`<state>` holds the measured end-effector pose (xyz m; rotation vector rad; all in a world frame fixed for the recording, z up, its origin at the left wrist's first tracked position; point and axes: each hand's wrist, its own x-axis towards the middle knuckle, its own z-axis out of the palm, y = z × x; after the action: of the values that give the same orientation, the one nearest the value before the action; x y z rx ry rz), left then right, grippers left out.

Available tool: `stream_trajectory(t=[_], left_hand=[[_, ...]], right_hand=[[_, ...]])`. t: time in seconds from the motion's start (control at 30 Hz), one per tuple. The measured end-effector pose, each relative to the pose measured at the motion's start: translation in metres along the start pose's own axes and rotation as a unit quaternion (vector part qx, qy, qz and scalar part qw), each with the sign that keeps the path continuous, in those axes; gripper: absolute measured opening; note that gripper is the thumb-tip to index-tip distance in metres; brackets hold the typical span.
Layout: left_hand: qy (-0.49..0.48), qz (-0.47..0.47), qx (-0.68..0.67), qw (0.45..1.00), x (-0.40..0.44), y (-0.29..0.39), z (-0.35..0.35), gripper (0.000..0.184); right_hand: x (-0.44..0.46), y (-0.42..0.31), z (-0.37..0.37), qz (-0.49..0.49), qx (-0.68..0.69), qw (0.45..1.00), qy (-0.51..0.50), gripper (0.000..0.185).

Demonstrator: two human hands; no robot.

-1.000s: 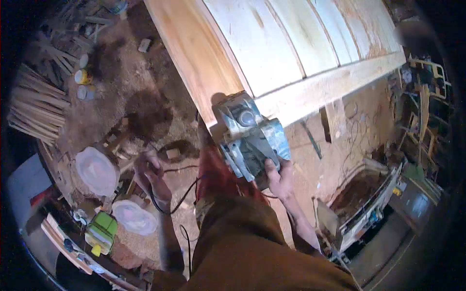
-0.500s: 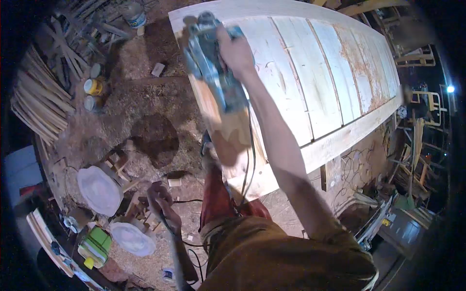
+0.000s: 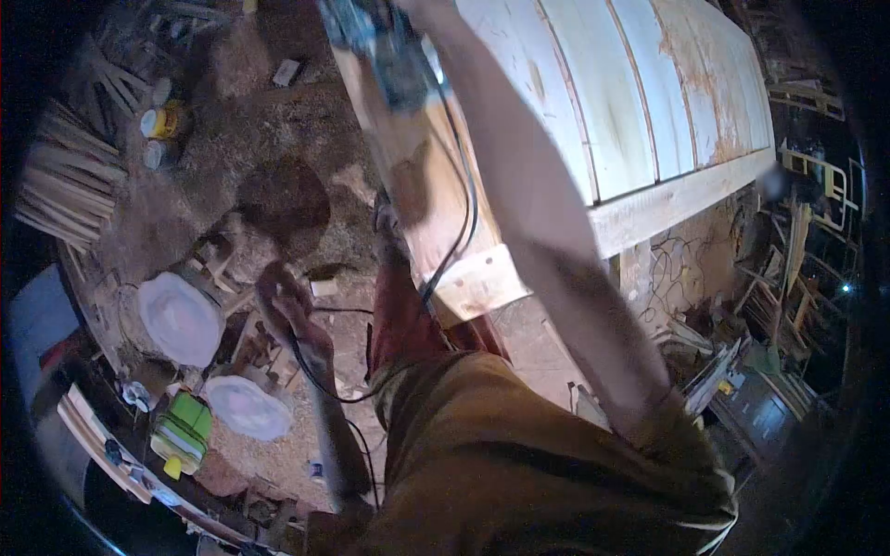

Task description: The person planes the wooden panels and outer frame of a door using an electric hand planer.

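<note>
At the top edge, my right hand (image 3: pixel 428 11) is partly cut off, its fingers closed on a blue-green power tool (image 3: pixel 399 69). The tool rests on the left edge board of a pale wooden panel (image 3: pixel 612 102), and its black cable (image 3: pixel 471 208) trails down over the board's near end. Lower left, my left hand (image 3: pixel 289 304) hangs beside my leg with curled fingers round the cable, which loops below the wrist toward my shirt.
Two pale oval pieces (image 3: pixel 181 318) and a green container (image 3: pixel 183 426) are at lower left. Stacked wood strips (image 3: pixel 74 176) and a yellow-labelled tub (image 3: pixel 159 123) lie farther up. Scrap wood and a grey metal surface (image 3: pixel 762 419) are at right.
My right hand has carried the tool from the panel's near corner up along the left board to the top of view. My left hand stays low with the cable.
</note>
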<state>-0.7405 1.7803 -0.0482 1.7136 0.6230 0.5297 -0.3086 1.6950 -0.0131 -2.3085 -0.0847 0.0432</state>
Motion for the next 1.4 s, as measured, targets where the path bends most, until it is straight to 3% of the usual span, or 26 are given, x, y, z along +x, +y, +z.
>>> stream_trajectory(t=[0.07,0.1,0.17,0.2,0.23,0.3,0.33,0.37,0.47,0.53,0.6,0.63,0.7,0.73,0.8,0.9,0.97,1.1,1.17,1.2,1.23,1.33,1.4], left_hand=[[-0.056,0.075,0.057,0.994,0.003,0.016,0.015,0.053],[-0.079,0.108,0.079,0.988,0.005,0.024,0.025,0.053],[-0.132,0.179,0.109,0.969,0.004,0.041,0.047,0.052],[-0.136,0.182,0.11,0.968,-0.002,0.05,0.055,0.052],[-0.223,0.223,0.113,0.942,-0.009,0.059,0.065,0.054],[-0.361,0.275,0.127,0.882,-0.032,0.069,0.08,0.053],[-0.436,0.183,0.168,0.865,-0.053,0.078,0.082,0.053],[-0.494,0.166,0.191,0.832,-0.071,0.069,0.083,0.057],[-0.51,0.223,0.185,0.81,-0.11,0.056,0.082,0.057],[-0.509,0.208,0.146,0.823,-0.121,0.058,0.072,0.056],[-0.432,0.179,0.148,0.871,-0.126,0.068,0.059,0.056],[-0.428,0.185,0.149,0.872,-0.129,0.069,0.049,0.056],[-0.327,0.168,0.202,0.908,-0.127,0.058,0.027,0.055],[-0.315,0.13,0.192,0.92,-0.13,0.044,0.012,0.052],[-0.277,0.216,0.234,0.907,-0.114,0.038,-0.01,0.047],[-0.184,0.173,0.248,0.935,-0.126,-0.017,-0.037,0.043],[-0.141,-0.043,0.133,0.98,-0.122,-0.035,-0.047,0.039],[-0.117,-0.052,0.162,0.979,-0.093,-0.026,-0.048,0.036],[-0.068,0.002,0.186,0.98,-0.078,-0.032,-0.037,0.035],[-0.04,-0.062,0.154,0.985,-0.074,-0.033,-0.033,0.038],[-0.039,-0.063,0.154,0.985,-0.07,-0.044,-0.032,0.038],[-0.009,-0.082,0.083,0.993,-0.061,-0.061,-0.026,0.04],[0.003,-0.084,-0.018,0.996,-0.053,-0.055,-0.019,0.046]], right_hand=[[-0.093,0.026,-0.031,0.035,0.134,0.982,-0.127,0.082],[-0.153,0.041,-0.05,0.056,0.161,0.981,-0.091,0.07],[-0.255,0.069,-0.071,-0.019,0.236,0.971,0.019,0.056],[-0.306,0.072,-0.097,0.088,0.221,0.971,-0.03,0.057],[-0.353,0.076,-0.123,0.183,0.215,0.955,-0.089,0.055],[-0.434,0.096,-0.154,0.228,0.247,0.936,-0.101,0.049],[-0.476,0.119,-0.162,0.263,0.173,0.94,-0.134,0.044],[-0.509,0.127,-0.173,0.254,0.205,0.938,-0.118,0.045],[-0.567,0.149,-0.192,0.258,0.222,0.932,-0.126,0.048],[-0.575,0.15,-0.187,0.273,0.209,0.928,-0.142,0.049],[-0.563,0.143,-0.177,0.25,0.229,0.937,-0.086,0.048],[-0.554,0.139,-0.173,0.242,0.231,0.938,-0.085,0.048],[-0.515,0.127,-0.161,0.248,0.162,0.949,-0.112,0.045],[-0.491,0.111,-0.152,0.183,0.153,0.97,-0.041,0.048],[-0.441,0.101,-0.139,0.188,0.168,0.965,-0.067,0.049],[-0.351,0.075,-0.118,0.167,0.167,0.968,-0.083,0.051],[-0.283,0.068,-0.084,0.04,0.187,0.981,-0.009,0.054],[-0.132,0.043,-0.021,0.008,0.166,0.986,-0.011,0.049],[-0.055,0.03,0.011,-0.022,0.128,0.992,-0.006,0.051],[-0.023,0.012,0.018,0.002,0.121,0.992,-0.023,0.062],[0.007,-0.009,0.023,0.026,0.114,0.992,-0.04,0.078],[0.088,-0.042,0.051,-0.016,0.184,0.982,-0.05,0.071],[0.128,-0.059,0.057,-0.028,0.073,0.994,-0.071,0.075]])
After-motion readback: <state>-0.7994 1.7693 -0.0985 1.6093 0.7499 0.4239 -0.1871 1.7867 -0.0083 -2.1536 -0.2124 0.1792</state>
